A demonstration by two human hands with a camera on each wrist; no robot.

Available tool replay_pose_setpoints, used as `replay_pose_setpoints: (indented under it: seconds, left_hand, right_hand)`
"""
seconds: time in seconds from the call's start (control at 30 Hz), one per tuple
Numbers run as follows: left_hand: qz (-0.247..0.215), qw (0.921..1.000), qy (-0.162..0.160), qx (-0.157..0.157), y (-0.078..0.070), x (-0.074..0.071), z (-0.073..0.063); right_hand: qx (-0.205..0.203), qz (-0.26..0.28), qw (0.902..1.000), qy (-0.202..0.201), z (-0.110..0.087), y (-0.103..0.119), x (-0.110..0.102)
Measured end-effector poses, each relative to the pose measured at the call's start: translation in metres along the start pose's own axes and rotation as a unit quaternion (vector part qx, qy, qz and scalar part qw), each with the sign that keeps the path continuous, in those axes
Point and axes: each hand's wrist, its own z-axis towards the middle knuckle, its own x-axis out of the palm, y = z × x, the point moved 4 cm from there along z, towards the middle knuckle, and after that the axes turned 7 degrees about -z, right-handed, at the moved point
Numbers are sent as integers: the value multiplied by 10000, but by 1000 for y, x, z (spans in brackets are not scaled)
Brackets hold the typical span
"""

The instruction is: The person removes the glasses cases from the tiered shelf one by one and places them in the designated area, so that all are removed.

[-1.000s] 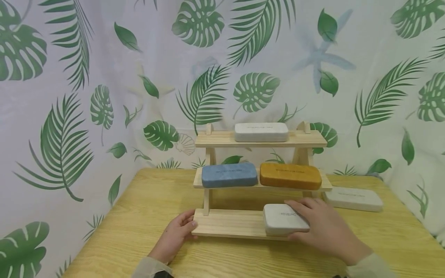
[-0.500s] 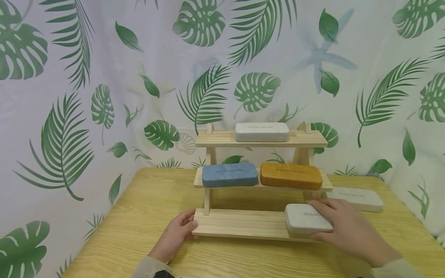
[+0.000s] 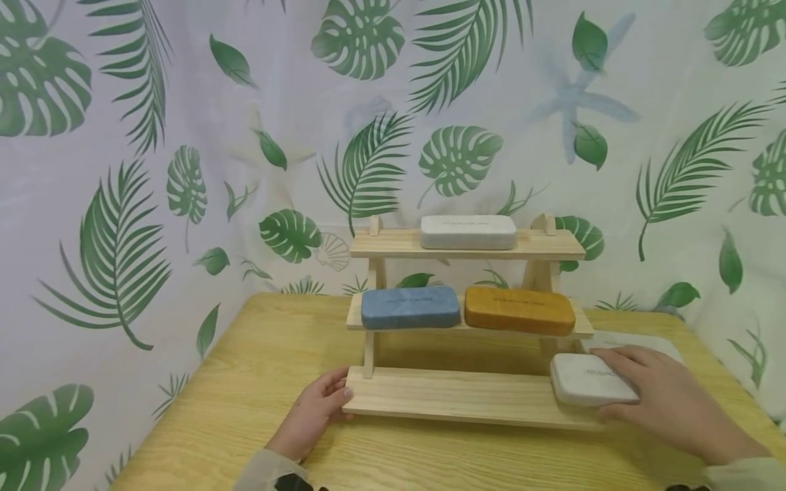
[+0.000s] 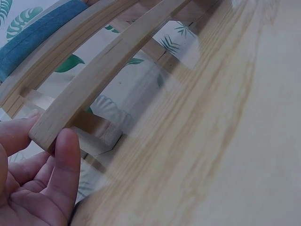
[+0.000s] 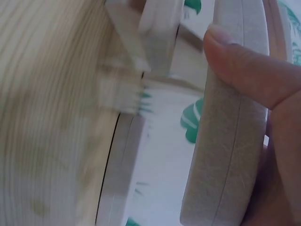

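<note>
My right hand (image 3: 666, 402) grips a white glasses case (image 3: 592, 379) over the right end of the bottom shelf; in the right wrist view the thumb (image 5: 244, 66) lies along the side of the case (image 5: 225, 141). With thumb and fingers, my left hand (image 3: 316, 412) holds the left end of the wooden three-tier rack's bottom shelf (image 3: 448, 395). A blue case (image 3: 410, 307) and an orange case (image 3: 519, 311) lie side by side on the middle shelf. Another white case (image 3: 468, 232) rests on the top shelf.
A further white case (image 3: 653, 341) lies on the table behind my right hand, partly hidden. The rack stands on a wood-grain table (image 3: 276, 341). A leaf-patterned white curtain (image 3: 381, 191) hangs close behind and at both sides.
My right hand has moved right with the white case, from the right part of the bottom shelf to its right end. The left hand keeps its hold on the shelf.
</note>
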Motion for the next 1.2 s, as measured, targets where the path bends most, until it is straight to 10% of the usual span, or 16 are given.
replay_pose_setpoints:
  seconds: [1.2]
  left_hand:
    - [-11,10000,-16,53,0,0,1]
  right_hand:
    - [835,-357,9923,838,-10,-71,33]
